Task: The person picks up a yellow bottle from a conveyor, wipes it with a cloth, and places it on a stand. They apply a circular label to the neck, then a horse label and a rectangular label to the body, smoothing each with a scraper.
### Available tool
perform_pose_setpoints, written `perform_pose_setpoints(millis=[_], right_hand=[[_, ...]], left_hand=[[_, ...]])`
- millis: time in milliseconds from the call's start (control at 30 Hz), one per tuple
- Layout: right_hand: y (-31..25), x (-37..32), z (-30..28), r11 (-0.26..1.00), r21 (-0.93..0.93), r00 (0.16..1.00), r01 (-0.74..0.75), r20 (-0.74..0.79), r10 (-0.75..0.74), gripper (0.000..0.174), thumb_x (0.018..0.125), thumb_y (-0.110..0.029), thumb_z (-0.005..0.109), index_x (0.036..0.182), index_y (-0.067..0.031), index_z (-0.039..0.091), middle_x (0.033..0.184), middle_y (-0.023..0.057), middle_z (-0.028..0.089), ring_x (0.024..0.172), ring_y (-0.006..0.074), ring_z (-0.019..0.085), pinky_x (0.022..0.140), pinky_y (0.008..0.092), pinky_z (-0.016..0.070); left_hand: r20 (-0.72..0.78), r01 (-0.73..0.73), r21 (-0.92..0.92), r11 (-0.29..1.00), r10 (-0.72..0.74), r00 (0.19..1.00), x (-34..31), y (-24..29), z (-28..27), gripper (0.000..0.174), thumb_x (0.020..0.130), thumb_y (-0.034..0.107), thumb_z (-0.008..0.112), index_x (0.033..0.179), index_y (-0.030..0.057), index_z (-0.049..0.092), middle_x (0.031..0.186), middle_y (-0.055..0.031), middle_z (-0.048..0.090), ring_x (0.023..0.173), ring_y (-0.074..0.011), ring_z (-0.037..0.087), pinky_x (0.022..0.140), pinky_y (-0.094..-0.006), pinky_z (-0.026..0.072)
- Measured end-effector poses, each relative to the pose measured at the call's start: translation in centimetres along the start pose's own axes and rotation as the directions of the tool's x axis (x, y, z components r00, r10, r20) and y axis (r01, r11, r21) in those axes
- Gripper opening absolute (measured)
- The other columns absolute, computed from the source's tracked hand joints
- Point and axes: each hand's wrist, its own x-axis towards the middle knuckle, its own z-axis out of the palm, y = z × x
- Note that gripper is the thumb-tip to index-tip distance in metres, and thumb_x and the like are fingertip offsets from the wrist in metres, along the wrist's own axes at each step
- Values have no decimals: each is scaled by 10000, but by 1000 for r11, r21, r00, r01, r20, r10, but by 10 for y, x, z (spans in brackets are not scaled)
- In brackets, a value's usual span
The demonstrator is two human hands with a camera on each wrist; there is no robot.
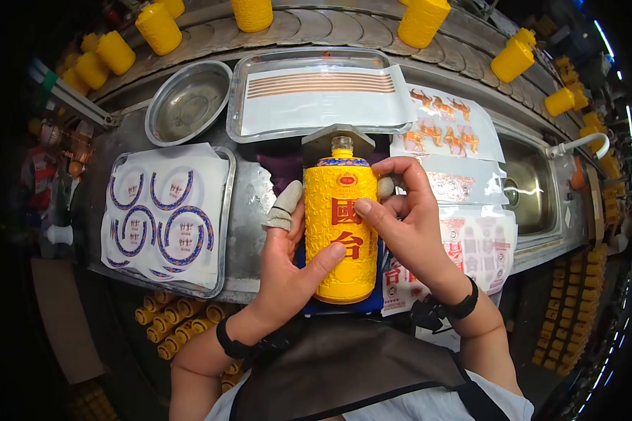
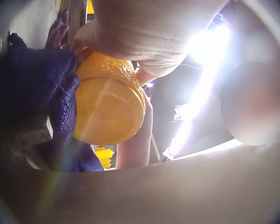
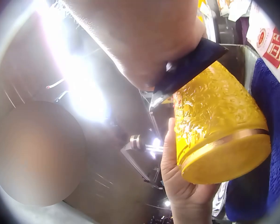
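Observation:
A yellow embossed bottle (image 1: 340, 274) with red characters, a red emblem and a blue patterned band at its shoulder stands tilted before me, clear neck at the far end. My left hand (image 1: 288, 245) grips its left side, thumb across the front. On the other side my right hand (image 1: 414, 221) holds it, thumb on the front beside the upper character and index finger near the shoulder. Pale finger covers show on both hands. The bottle's round base (image 2: 109, 112) faces the left wrist view. A copper-coloured strip (image 3: 240, 135) rings its lower edge in the right wrist view.
A blue towel (image 2: 32, 88) lies by the bottle. Behind are a tray (image 1: 237, 105) with a sheet of copper strips and a metal bowl (image 1: 156, 112). Decal sheets lie on a left tray (image 1: 226, 210) and at right, near a sink (image 1: 551, 210). Yellow bottles (image 1: 158, 29) line a conveyor.

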Motion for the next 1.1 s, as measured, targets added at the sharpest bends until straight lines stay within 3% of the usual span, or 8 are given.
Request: perform_pose_setpoints(millis=[600,1100], right_hand=[[-2,2,-3,999,-33,1000,-1,24,2,427,833,-125,759,1158,-25,500,1000,13,583,559,-6,452,486,169,367],[0,14,4,1000,-3,998,11,-54,-11,299,859,-133,747,1035,-35,527,918,3,569,619,0,485,523,169,399]], left_hand=[[5,-1,-15,1000,2,1000,-1,-1,0,862,878,122,722,1498,-96,164,1506,-225,339,1395,-257,368,1160,-377,283],[5,-3,-19,1000,3,1000,0,-1,0,862,871,112,726,1493,-100,168,1496,-223,351,1392,-259,373,1162,-375,280]])
